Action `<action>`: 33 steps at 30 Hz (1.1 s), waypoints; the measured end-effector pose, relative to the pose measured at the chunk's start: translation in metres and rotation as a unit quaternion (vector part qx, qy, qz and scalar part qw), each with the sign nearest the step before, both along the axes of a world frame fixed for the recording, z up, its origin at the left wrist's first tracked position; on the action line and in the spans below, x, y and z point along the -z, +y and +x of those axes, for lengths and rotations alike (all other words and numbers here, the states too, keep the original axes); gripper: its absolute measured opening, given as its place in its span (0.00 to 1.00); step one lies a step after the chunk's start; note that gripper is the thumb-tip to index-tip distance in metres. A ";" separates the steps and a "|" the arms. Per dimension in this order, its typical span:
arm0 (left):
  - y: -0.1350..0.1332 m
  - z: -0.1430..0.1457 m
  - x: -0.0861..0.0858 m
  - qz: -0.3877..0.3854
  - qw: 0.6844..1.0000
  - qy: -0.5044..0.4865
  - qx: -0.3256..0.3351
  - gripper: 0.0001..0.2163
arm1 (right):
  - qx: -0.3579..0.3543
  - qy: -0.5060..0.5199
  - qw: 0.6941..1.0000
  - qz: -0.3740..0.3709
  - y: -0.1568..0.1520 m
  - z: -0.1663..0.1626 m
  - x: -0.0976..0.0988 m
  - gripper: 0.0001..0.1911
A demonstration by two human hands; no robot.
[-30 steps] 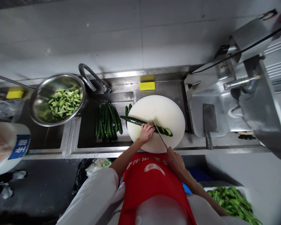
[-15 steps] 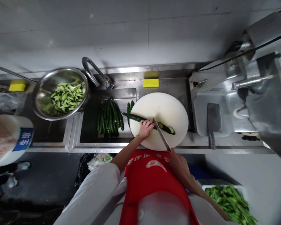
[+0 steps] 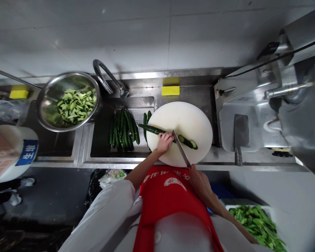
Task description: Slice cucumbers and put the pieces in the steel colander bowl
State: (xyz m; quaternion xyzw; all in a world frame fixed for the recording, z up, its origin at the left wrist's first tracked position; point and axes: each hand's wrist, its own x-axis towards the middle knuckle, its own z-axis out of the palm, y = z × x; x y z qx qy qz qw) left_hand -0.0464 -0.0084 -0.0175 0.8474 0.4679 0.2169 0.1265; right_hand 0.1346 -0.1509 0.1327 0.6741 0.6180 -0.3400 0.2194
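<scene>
On the round white cutting board (image 3: 183, 117) lies a long dark green cucumber (image 3: 150, 128), its tip hanging over the board's left edge. My left hand (image 3: 164, 141) presses down on it with curled fingers. My right hand (image 3: 199, 182) grips the handle of a knife (image 3: 181, 153), whose blade meets the cucumber right beside my left fingers. Cut cucumber slices (image 3: 188, 141) lie on the board to the right of the blade.
A sink (image 3: 105, 140) left of the board holds several whole cucumbers (image 3: 123, 130) under a faucet (image 3: 107, 78). A steel bowl (image 3: 48, 112) of sliced cucumber sits further left. A steel slicing machine (image 3: 273, 105) stands at right, a yellow sponge (image 3: 170, 90) behind, leafy greens (image 3: 257, 224) at lower right.
The knife and my left hand have worked a little leftward along the cucumber, and more slices lie to the right of the blade. The view has shifted slightly.
</scene>
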 end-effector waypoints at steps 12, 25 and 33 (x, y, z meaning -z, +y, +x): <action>0.001 0.000 -0.004 -0.007 1.000 -0.014 0.006 0.09 | -0.006 -0.011 1.000 -0.015 0.003 0.001 0.000 0.15; 0.007 -0.020 0.002 0.004 0.999 0.035 -0.023 0.10 | -0.015 -0.021 0.999 -0.024 0.002 0.000 0.000 0.17; 0.009 -0.019 -0.001 -0.007 1.000 0.021 -0.019 0.11 | -0.028 -0.034 0.999 -0.018 0.004 -0.001 0.001 0.16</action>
